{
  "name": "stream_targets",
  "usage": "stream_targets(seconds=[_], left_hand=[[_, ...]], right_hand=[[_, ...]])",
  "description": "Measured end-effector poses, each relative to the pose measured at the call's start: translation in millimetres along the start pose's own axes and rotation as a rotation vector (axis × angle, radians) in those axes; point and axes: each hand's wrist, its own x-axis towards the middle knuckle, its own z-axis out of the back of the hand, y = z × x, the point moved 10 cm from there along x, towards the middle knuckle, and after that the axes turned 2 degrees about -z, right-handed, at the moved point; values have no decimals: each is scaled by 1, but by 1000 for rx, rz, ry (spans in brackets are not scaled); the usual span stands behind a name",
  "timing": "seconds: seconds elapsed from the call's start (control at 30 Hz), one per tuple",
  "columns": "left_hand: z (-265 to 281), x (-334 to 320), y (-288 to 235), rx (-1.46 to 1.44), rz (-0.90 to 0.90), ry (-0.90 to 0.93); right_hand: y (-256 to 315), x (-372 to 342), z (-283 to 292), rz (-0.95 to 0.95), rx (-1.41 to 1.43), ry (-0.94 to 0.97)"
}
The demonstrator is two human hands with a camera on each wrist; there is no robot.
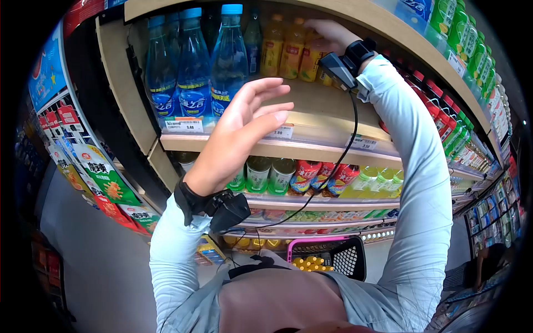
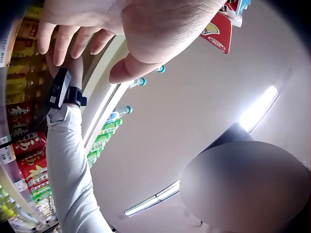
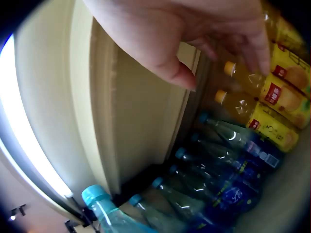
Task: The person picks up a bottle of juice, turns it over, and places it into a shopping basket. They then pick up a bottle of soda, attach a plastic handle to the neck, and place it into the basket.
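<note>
My left hand (image 1: 236, 133) hovers before the shelf edge with its fingers extended and nothing in them; the left wrist view shows the same loose hand (image 2: 126, 34). Deep in the upper shelf, my right hand (image 1: 333, 34) reaches over a row of orange drink bottles (image 1: 292, 51). In the right wrist view that hand (image 3: 189, 34) has its thumb apart from the fingers, and the fingertips overlap a yellow-labelled bottle (image 3: 245, 77) with an orange cap. Left of those bottles stand large clear bottles (image 1: 229, 55) with blue caps and blue labels.
A wooden shelf board (image 1: 316, 105) carries price tags along its front lip. Below are cans (image 1: 258, 175) and red drink packs (image 1: 305, 175). A black basket (image 1: 348, 258) with a pink rim holds several orange-capped bottles. A cable (image 1: 355, 119) hangs from the right wrist.
</note>
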Motion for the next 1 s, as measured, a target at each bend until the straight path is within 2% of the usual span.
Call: stream_targets(seconds=[0.03, 0.07, 0.3, 0.67, 1.0], left_hand=[[0, -1, 2, -2, -2, -7], [-1, 1, 4, -8, -7, -18], [16, 0, 10, 55, 29, -62], [29, -14, 0, 73, 5, -134], [29, -14, 5, 54, 43, -148]], right_hand=[[13, -5, -8, 21, -29, 0], [16, -15, -9, -70, -68, -55], [29, 31, -3, -52, -39, -88], [20, 65, -9, -66, 15, -87], [2, 65, -8, -106, 58, -63]])
